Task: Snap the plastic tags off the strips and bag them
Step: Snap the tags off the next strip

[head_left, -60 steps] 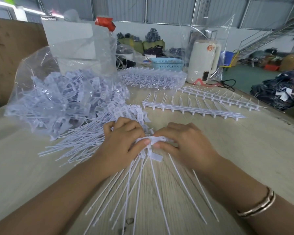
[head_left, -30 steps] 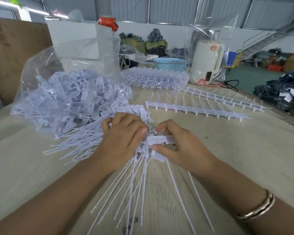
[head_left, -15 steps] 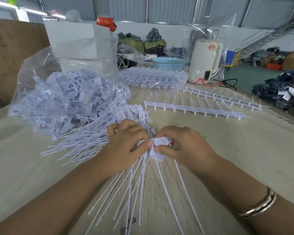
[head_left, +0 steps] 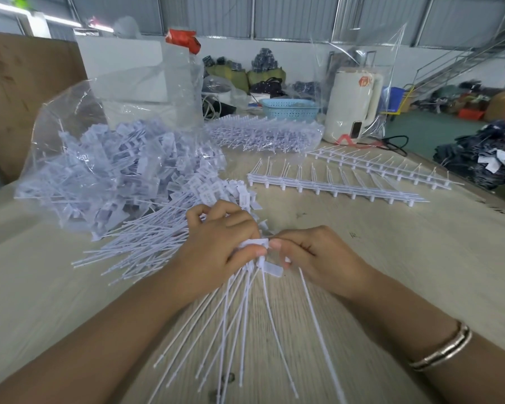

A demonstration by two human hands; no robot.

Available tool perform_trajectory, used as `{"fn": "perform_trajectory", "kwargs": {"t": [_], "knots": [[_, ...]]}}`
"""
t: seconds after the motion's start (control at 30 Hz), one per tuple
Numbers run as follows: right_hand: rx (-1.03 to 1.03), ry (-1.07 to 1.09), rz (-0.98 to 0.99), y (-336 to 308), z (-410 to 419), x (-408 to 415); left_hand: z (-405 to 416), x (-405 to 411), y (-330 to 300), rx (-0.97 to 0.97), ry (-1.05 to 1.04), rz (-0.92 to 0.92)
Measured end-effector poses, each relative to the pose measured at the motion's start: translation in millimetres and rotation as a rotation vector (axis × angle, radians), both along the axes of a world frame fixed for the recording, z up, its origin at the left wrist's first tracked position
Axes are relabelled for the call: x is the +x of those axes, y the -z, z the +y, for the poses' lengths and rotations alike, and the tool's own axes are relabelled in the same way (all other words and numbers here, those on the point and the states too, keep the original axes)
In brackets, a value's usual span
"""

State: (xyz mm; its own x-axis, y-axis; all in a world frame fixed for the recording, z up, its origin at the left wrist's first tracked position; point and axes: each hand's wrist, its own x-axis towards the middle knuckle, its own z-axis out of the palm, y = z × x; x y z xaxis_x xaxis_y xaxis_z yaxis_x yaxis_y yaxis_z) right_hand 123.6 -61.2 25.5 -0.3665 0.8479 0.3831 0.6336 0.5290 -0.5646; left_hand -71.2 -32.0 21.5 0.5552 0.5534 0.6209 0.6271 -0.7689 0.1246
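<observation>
Plywood sheet stands upright at the far left edge of the table. Next, clear bag, mouth toward the centre, heaped with snapped-off tags. Loose tags spill from its mouth onto the table, their thin tails lying in a sheaf that reaches the left hand.

Left hand — fingers curled round a bunch of tag heads, thumb pressing the white strip at the bunch's top. Right hand — thumb and forefinger pinching the same strip from the other side, the two thumbs nearly touching. Long tails fan toward the viewer beneath both wrists.

Handling, as a judgement: light, thin moulded plastic; tails flexible and springy, heads stiffer, the joint to the strip brittle enough to break with a twist. Best taken at the heads, close to the joint — the tails would only bend and slip.

Centre-right: two spent strips, bare pegs only, lying flat and well apart from the hands. Behind them, a second bag of unbroken strips, blue basket, white kettle. Open table lies to the right of the hands, up to the right edge; the left side is crowded by the heap.
</observation>
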Motion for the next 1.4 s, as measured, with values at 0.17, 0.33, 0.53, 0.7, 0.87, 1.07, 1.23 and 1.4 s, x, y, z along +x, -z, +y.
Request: {"fn": "perform_trajectory", "kwargs": {"t": [0.17,0.33,0.53,0.7,0.87,1.07,1.23,1.4], "knots": [[-0.143,-0.138,0.129,-2.7,1.3,-1.1,0.7,-0.9,-4.2,-0.082,0.045,-0.025],[-0.196,0.017,0.444,-14.6,4.8,33.3,3.2,-24.3,-13.0,-0.198,0.149,-0.110],[-0.146,0.169,0.242,4.2,11.5,20.3,11.0,-28.3,-16.1,0.023,-0.087,0.091],[0.063,0.338,-0.014,12.7,22.3,-9.0,12.8,-12.2,-10.5,0.164,-0.292,0.135],[0.013,0.388,0.054,7.1,16.9,-8.3,2.7,-7.5,-21.9,0.220,-0.338,0.055],[-0.222,0.130,-0.082,-2.1,2.4,19.2,-32.3,-9.7,-40.9,-0.147,-0.562,0.319],[-0.256,-0.052,-0.149,5.5,-3.6,-3.5,-43.7,5.4,-30.1,-0.350,-0.518,0.602],[-0.227,-0.112,-0.135,10.4,-8.8,-20.2,-37.0,3.3,-18.9,-0.320,-0.512,0.609]]}}
